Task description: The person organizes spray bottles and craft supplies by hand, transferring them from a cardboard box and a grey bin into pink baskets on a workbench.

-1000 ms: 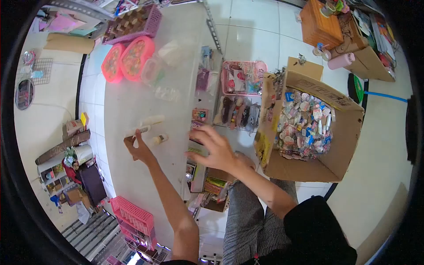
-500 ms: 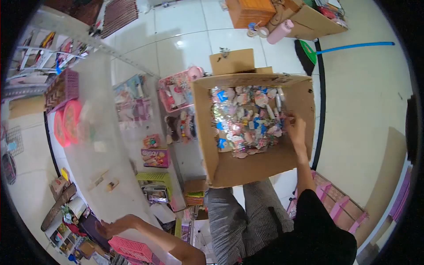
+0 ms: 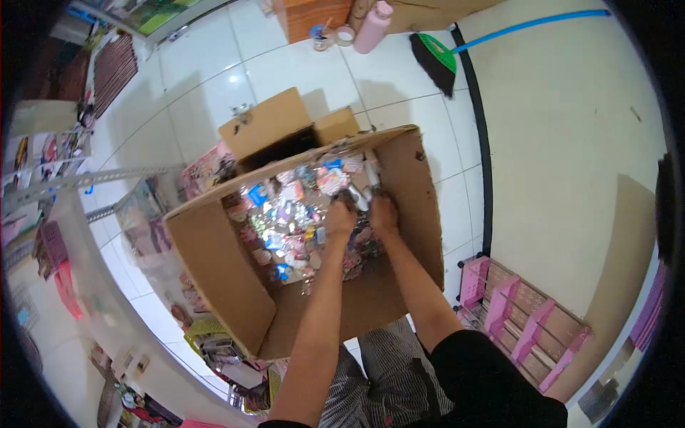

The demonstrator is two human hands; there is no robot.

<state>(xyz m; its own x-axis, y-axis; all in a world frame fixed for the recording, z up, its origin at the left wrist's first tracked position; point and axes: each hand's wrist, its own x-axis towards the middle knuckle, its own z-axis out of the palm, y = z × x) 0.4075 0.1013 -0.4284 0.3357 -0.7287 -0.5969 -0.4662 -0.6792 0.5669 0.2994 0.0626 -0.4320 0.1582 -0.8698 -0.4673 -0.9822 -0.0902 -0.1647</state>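
Inside the open cardboard box (image 3: 228, 278), both of the person's hands reach down among the packets, their forearms coming in over the near wall. The left hand (image 3: 341, 216) is bent over the heap, its fingers drawn narrow beside a white tube (image 3: 358, 197); glare and blur make it impossible to tell whether it grips the tube. The right hand (image 3: 383, 212) is just beside it, nearer the right wall of the box, fingers pointing down and hidden at the tips, so its hold cannot be told either. The packets (image 3: 285, 221), shiny and clear with pink, white and blue contents, spread over the box floor, mostly to the left of and beyond the hands.

The box sits close in front of the person's striped trousers (image 3: 385, 371). Beyond its far flap (image 3: 267, 121), on the tiled floor (image 3: 300, 71), a pink bottle (image 3: 373, 28) stands near a tape roll (image 3: 344, 36) and a wooden cabinet (image 3: 310, 18). A green-and-black broom head (image 3: 434, 60) rests by the wall, and a pink rack (image 3: 524, 321) is on the right. To the left runs a pale tabletop (image 3: 121, 321) with a purple basket (image 3: 50, 246) at its far end.
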